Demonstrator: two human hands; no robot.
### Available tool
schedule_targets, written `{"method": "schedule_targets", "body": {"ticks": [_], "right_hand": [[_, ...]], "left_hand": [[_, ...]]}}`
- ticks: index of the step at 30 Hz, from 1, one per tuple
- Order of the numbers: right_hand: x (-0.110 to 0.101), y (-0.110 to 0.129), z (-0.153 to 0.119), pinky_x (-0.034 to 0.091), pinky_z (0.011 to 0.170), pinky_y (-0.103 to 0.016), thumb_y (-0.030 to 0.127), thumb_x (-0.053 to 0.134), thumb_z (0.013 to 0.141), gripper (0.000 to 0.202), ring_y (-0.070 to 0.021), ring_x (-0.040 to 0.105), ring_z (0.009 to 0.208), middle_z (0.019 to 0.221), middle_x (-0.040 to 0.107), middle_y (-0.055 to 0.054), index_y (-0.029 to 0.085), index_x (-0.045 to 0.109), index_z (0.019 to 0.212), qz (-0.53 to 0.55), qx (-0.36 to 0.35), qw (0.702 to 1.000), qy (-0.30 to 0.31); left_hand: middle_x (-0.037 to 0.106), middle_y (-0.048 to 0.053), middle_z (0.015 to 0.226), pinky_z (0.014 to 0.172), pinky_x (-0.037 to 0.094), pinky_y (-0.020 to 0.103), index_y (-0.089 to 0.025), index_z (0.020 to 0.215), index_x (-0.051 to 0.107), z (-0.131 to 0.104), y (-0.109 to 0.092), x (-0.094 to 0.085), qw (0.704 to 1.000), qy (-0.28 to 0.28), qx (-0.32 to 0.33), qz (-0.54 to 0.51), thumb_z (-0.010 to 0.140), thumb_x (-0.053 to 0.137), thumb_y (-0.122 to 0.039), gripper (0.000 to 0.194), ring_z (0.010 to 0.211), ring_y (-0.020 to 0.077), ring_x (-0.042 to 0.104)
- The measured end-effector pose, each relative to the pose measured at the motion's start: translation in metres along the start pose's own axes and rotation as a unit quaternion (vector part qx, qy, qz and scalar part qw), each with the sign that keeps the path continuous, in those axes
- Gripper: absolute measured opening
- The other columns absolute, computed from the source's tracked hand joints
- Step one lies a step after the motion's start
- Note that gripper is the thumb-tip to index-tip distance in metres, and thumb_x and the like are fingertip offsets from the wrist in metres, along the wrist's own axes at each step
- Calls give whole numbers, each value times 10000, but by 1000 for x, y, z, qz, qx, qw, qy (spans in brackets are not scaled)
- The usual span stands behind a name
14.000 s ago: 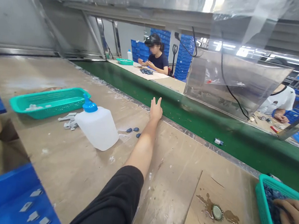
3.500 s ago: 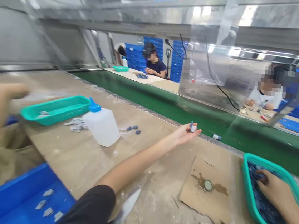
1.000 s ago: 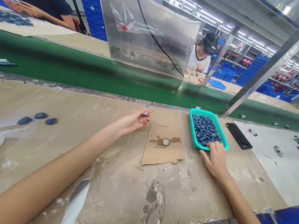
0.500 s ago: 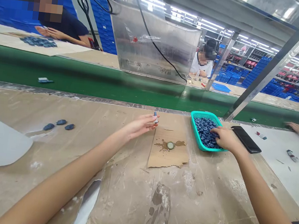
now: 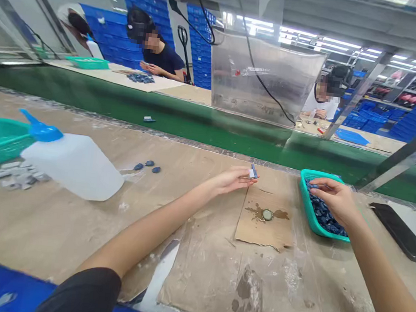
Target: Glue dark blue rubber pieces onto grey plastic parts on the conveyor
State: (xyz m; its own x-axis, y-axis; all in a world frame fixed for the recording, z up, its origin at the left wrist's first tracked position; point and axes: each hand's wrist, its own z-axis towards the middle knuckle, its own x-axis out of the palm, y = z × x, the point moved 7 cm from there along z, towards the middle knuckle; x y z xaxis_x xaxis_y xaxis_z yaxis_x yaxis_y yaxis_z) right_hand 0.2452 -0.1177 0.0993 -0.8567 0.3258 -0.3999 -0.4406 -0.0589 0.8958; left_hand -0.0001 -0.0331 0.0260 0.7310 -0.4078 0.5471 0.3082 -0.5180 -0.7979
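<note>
hands well apart. left hand (image 5: 233, 180), at the cap's (image 5: 267, 214) ten o'clock, pinches a white-and-blue part (image 5: 254, 172). right hand (image 5: 334, 198), between the cap's two and three o'clock, grips a blue piece (image 5: 313, 186) over the basket (image 5: 306, 206). cap sits on card (image 5: 248, 230); bottle (image 5: 79, 169) at its nine o'clock, phone (image 5: 402, 232) at three.

Green belt (image 5: 195, 132) and stacked crates (image 5: 202, 50) show a factory

Near table (image 5: 72, 230): three loose blue pieces (image 5: 149, 163), two green baskets (image 5: 306, 207), one bottle (image 5: 75, 166), one bottlecap (image 5: 267, 215), one phone (image 5: 402, 232).
</note>
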Motion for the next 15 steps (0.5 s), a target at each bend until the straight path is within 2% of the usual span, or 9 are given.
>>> {"method": "schedule_targets", "body": {"ticks": [3, 6, 10, 12, 15], "right_hand": [[49, 7, 1, 482, 622, -310, 374, 728, 576, 303, -159, 570, 602, 663, 634, -23, 186, 681, 810, 62, -5, 995, 81], [81, 6, -6, 477, 630, -309, 351, 732, 588, 273, -150, 568, 594, 697, 648, -30, 180, 692, 796, 74, -1, 987, 141], [94, 7, -19, 483, 726, -321, 346, 657, 673, 228, -193, 611, 782, 899, 665, -68, 177, 693, 821, 22, -19, 980, 197], [99, 13, -27, 473, 724, -322, 294, 576, 741, 180, -193, 605, 787, 881, 658, -69, 173, 680, 824, -60, -78, 967, 234], [112, 23, -41, 443, 703, -307, 122, 499, 738, 139, -188, 574, 771, 806, 638, -59, 169, 622, 781, -215, -194, 918, 271]], "left_hand": [[667, 87, 930, 858, 440, 248, -97, 937, 630, 0, 1, 3, 1000, 16, -8, 0, 831, 503, -37, 176, 799, 116, 637], [658, 58, 954, 854, 443, 266, -125, 945, 611, 1, 1, 1, 1000, 11, 6, 18, 783, 601, -69, 172, 766, 109, 638], [648, 39, 906, 862, 448, 297, -128, 944, 594, 4, 3, -1, 998, 6, 36, 45, 691, 706, -93, 279, 727, 110, 637], [641, 44, 907, 885, 445, 308, -116, 945, 589, 4, 5, 0, 998, 9, 46, 51, 647, 724, -57, 333, 735, 108, 636], [630, 55, 897, 887, 451, 319, -103, 953, 581, 3, 7, 2, 996, 3, 47, 71, 630, 716, -29, 358, 750, 114, 635]]}}
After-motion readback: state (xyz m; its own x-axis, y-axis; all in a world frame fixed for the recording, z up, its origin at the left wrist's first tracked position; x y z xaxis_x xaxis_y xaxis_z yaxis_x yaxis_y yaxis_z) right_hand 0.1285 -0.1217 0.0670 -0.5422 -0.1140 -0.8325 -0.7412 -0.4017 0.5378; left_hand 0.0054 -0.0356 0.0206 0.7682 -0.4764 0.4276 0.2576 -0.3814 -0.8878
